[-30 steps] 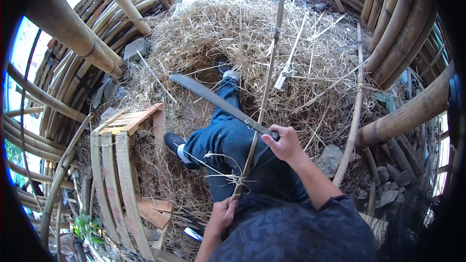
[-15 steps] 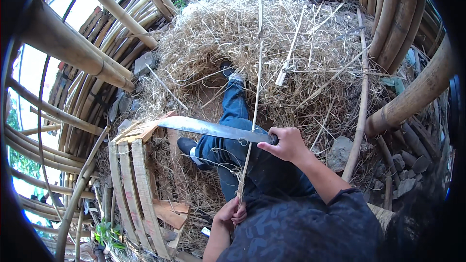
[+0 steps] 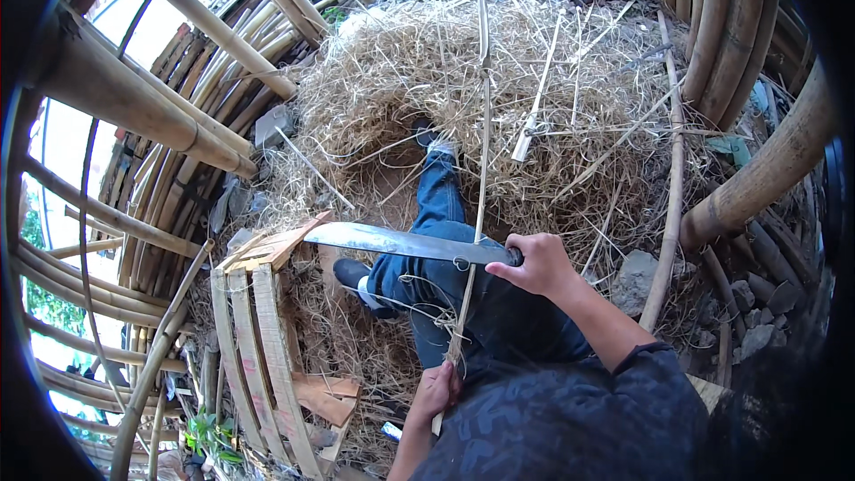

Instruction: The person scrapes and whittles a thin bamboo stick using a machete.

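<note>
My right hand (image 3: 540, 265) is closed around the dark handle of a machete (image 3: 405, 244). Its long blade points left across my knee, the tip close to a slatted wooden crate (image 3: 242, 338). Under the blade, near the handle, runs a long thin bamboo strip (image 3: 482, 138), stretching from near my lap to the far edge of the view. My left hand (image 3: 436, 389) grips this strip near its close end, a short piece sticking out below the fist. Thin curled shavings (image 3: 432, 305) hang beside the strip, over my jeans.
A heap of pale shavings (image 3: 383, 62) covers the ground ahead. A split bamboo piece (image 3: 536, 93) lies on it. Thick bamboo poles (image 3: 147, 93) stand at the left, another pole (image 3: 757, 183) at the right. Broken stones (image 3: 634, 281) lie by my right arm.
The view has shifted slightly. My left hand sits a little farther up the strip, whose lower end now shows below it. The machete stays across the strip in my right hand.
</note>
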The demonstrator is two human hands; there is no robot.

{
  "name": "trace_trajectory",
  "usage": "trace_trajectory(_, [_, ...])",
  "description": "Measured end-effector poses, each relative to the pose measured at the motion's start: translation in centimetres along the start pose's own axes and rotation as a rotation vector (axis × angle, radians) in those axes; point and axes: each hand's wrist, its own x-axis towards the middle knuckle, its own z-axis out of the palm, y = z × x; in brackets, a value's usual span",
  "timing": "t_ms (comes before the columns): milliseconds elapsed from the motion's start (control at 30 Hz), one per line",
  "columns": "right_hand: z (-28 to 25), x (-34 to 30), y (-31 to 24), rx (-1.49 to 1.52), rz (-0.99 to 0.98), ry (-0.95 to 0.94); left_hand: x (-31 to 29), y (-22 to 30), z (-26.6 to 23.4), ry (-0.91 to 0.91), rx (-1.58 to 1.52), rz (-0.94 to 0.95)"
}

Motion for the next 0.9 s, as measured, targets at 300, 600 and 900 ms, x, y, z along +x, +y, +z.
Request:
trace_trajectory(300, [-0.7,0.7,-1.8,-0.137,-0.013,0.014,-0.7,2.4,2.1,0.178,0.537,0.219])
trace_trajectory(600, [-1.3,2.7,-1.3,-0.392,-0.249,0.128,-0.1,0.8,2.2,0.303,0.55,0.21])
trace_trajectory(900, [-3.5,7.6,2.8,-0.48,0.069,0.154,-1.0,1.6,2.7,0.364,0.506,0.202])
